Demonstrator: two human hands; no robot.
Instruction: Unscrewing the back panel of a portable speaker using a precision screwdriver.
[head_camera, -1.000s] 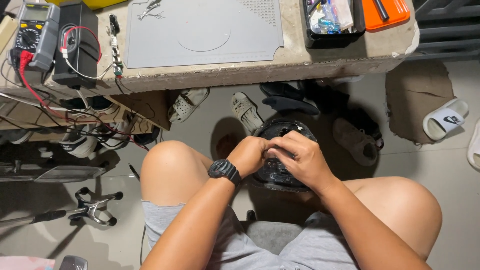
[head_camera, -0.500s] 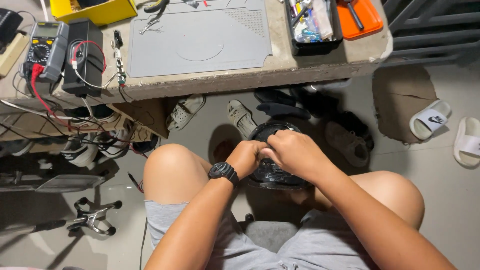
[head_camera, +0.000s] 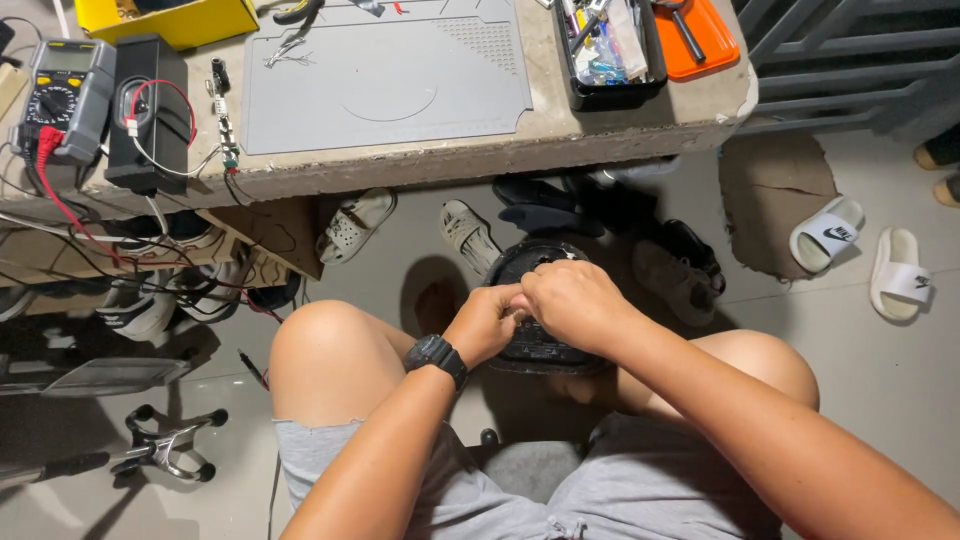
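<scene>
Both hands clench a round black device (head_camera: 535, 335) held between the knees, below the bench's front edge (head_camera: 480, 165); left hand (head_camera: 487, 322) grips its near-left rim, right hand (head_camera: 570, 303) covers its top

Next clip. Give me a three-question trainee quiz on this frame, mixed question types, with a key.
1. True or false: both hands are on the round black plastic device held between the knees.
2. Which wrist wears the black wristwatch? A) left B) right C) neither
3. Fill in: the flat grey work mat lies on the concrete ____.

Key
1. True: the left hand and right hand meet on top of it.
2. A.
3. Bench; the yellow-cased multimeter with red leads sits at its left end.
</scene>
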